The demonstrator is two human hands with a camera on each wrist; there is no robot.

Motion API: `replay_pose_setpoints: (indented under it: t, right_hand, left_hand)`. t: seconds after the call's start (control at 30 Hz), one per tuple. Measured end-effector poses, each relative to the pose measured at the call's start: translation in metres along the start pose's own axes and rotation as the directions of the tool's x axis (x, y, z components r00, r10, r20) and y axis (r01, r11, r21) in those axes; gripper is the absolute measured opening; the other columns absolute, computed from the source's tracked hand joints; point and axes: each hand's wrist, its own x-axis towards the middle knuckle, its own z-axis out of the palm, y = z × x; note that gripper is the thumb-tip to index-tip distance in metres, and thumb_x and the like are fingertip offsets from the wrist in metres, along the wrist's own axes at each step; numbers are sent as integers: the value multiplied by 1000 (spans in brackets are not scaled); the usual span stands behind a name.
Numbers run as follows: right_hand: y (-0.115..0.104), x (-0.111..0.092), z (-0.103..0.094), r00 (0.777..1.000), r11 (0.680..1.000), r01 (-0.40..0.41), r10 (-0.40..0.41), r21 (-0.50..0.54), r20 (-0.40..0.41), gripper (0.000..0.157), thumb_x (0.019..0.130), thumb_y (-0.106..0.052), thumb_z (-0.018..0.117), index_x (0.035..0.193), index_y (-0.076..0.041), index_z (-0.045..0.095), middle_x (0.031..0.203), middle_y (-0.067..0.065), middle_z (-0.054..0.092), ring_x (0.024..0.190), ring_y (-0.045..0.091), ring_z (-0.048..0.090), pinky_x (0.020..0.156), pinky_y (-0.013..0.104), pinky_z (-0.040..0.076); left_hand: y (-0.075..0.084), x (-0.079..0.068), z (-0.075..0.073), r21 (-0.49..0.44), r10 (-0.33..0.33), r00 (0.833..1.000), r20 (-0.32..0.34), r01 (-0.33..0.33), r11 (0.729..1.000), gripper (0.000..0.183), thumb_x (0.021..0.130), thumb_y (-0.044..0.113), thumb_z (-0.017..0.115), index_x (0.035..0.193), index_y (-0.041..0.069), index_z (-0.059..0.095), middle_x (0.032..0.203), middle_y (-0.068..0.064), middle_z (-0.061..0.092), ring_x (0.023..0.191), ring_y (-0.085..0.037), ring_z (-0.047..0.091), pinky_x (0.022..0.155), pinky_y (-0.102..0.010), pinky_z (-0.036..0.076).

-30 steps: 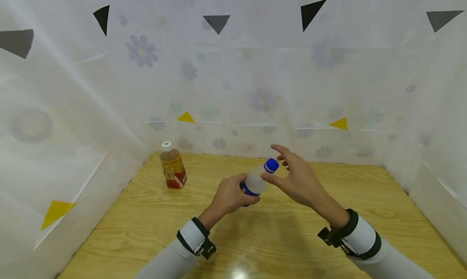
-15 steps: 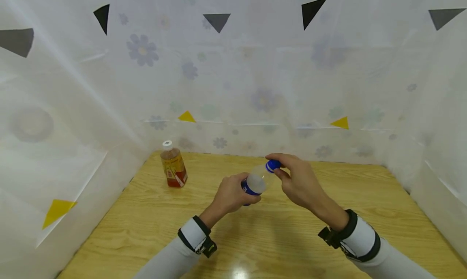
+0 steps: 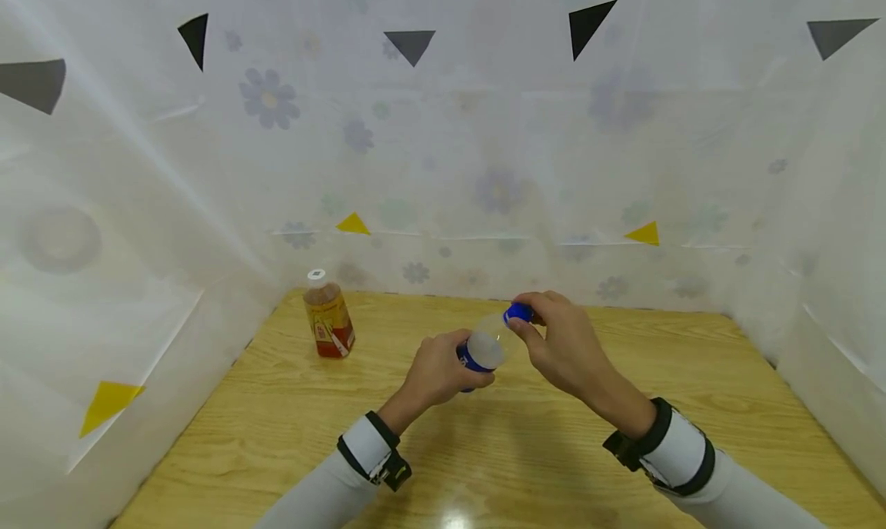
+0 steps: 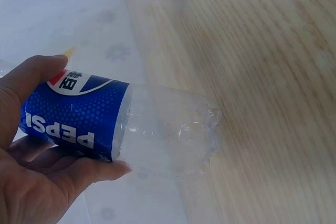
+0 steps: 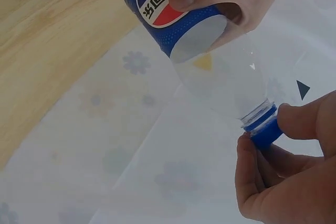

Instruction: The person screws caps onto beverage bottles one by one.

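A clear Pepsi bottle (image 4: 163, 129) with a blue label is held tilted above the table, its neck up and to the right in the head view. No liquid shows inside. My left hand (image 3: 436, 371) grips it round the label, thumb on one side and fingers on the other. At the neck, my right hand (image 3: 564, 348) pinches the blue cap (image 5: 266, 134) between thumb and fingers. A thin blue ring (image 5: 261, 118) circles the neck just below the cap, with a narrow clear strip between them. Part of the cap is hidden by my right fingers.
A bottle of reddish-brown drink (image 3: 329, 317) with a white cap and yellow label stands upright at the table's back left. The wooden table (image 3: 291, 444) meets pale flower-patterned sheeting (image 3: 443, 152) at the back and sides.
My right hand has come from beside the neck, fingers spread, to pinching the blue cap, and its fingers have since shifted on it. My left hand and the bottle have hardly moved.
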Motion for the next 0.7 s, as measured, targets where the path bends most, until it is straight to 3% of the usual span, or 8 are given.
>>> replay_pose_setpoints:
  t: [0.33, 0.7]
  right_hand:
    - [4, 1, 5, 998, 999, 6, -9, -42, -66, 20, 94, -23, 74, 97, -4, 68, 85, 5, 63, 78, 19, 57, 68, 34, 47]
    - [6, 1, 6, 997, 999, -8, 4, -45, -76, 22, 94, -27, 75, 95, -6, 69, 82, 3, 62, 76, 16, 56, 67, 32, 47]
  left_hand:
    - [-2, 0, 2, -4, -9, 1000, 3, 9, 1000, 60, 79, 34, 87, 128, 8, 66, 112, -10, 74, 99, -25, 73, 80, -40, 60]
    - [-2, 0, 1, 1, -9, 1000, 2, 9, 1000, 60, 79, 34, 87, 129, 8, 66, 113, -10, 74, 99, -26, 73, 80, -41, 60]
